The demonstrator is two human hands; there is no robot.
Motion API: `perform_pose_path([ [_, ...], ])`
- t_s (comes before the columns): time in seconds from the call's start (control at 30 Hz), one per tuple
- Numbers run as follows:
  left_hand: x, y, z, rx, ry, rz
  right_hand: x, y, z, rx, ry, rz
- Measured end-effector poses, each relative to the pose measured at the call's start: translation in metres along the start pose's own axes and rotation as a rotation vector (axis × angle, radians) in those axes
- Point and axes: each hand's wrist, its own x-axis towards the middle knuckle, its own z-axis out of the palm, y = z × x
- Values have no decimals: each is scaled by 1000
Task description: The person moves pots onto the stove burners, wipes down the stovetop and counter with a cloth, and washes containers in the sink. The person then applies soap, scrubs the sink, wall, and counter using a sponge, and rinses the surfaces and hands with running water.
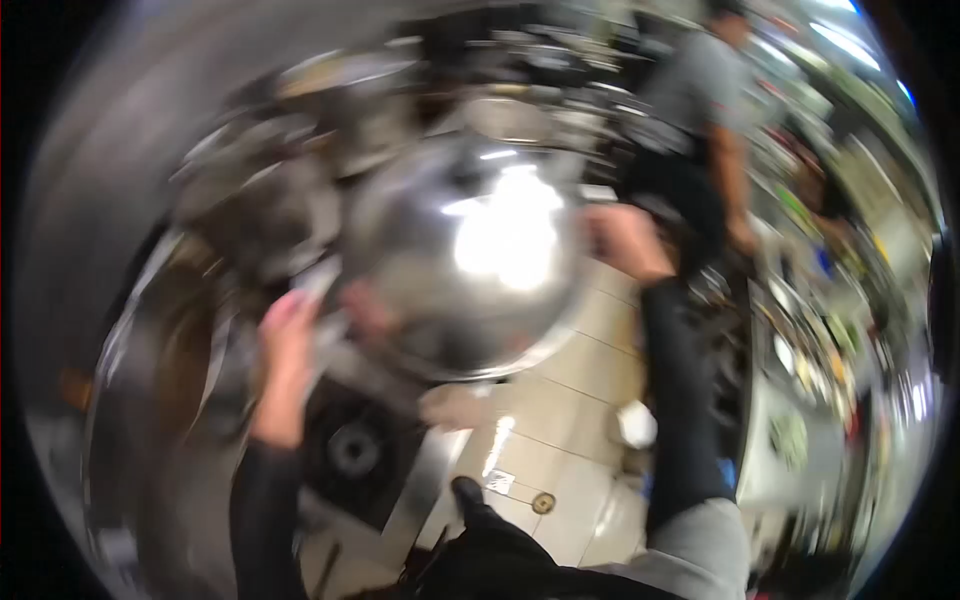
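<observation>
Above tiled floor point(560, 400), one steel dome point(420, 280); lid or bowl, cannot tell. Right hand point(632, 243) looks closed on its right rim; left hand point(287, 335) near left rim, contact and grip too blurred to tell. Dome likely stiff, wide, fairly heavy, slippery if greasy; best taken at opposite rims. Count: one dome, two hands, one burner point(355, 450), one drain point(543, 503), one other person point(700, 85). Pots point(365, 115) too blurred to count.

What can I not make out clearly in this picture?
Head view:
- Whether the large round silver metal vessel holds anything: glare, blur.
- Exact grip of left hand and right hand: motion blur.
- Top of co-worker's head: cut off by upper edge.
- Light-green item: too blurred.
</observation>
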Motion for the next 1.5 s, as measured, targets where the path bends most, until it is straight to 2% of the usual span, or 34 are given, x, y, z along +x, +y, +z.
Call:
perform_pose_path([
  [0.07,-26,50,-6,-10,-9,104,-19,-110,-38,435,52,224],
  [0.1,-27,60,-14,46,47,206,-7,-171,-47,690,131,618],
  [0.13,-34,84,-24,55,-13,202,23,-63,-78,832,68,524],
  [0.17,-35,97,-36,-27,-12,300,38,-49,-101,889,12,494],
  [0.2,-41,115,-54,-41,16,284,41,-74,-109,958,17,499],
  [0.27,-49,155,-90,-41,62,289,43,-129,-101,899,224,474],
  [0.37,-52,184,-150,77,217,376,51,-188,-93,1007,11,400],
  [0.43,-64,212,-203,101,310,375,63,-234,-64,1016,-156,284],
  [0.47,-54,213,-239,100,283,418,77,-250,-40,1068,-148,267],
  [0.5,-46,213,-274,165,340,451,80,-280,-18,1092,-245,285],
  [0.53,-48,215,-305,106,335,398,85,-306,11,1174,-339,258],
  [0.57,-50,217,-338,78,294,469,80,-341,43,1090,-334,227],
  [0.6,-47,216,-372,129,361,432,81,-367,75,1093,-362,203],
  [0.63,-46,212,-404,142,385,396,71,-402,110,1067,-285,244],
  [0.67,-45,207,-434,159,407,362,82,-408,144,1131,-410,226],
  [0.77,-30,176,-511,239,511,311,83,-460,245,1161,-324,285],
  [0.83,-11,153,-550,232,524,300,99,-467,310,1203,-270,238],
  [0.87,0,138,-566,237,565,269,101,-472,331,1132,-323,228],
  [0.9,11,123,-578,243,608,237,106,-474,350,1043,-331,323],
  [1.03,35,95,-588,236,611,192,113,-467,398,1088,-329,288],
  [1.1,46,90,-586,157,593,264,111,-458,397,1091,-330,346],
  [1.17,58,84,-590,203,553,232,107,-454,398,1089,-270,419],
  [1.23,64,83,-596,253,512,232,106,-468,389,1066,-283,376],
  [1.3,65,70,-588,170,493,167,112,-462,389,999,-250,342],
  [1.43,76,68,-594,265,532,201,98,-470,378,985,-283,415],
  [1.47,75,69,-598,257,499,185,112,-434,396,781,-290,79],
  [1.5,77,74,-599,245,468,181,113,-433,398,877,-305,162],
])
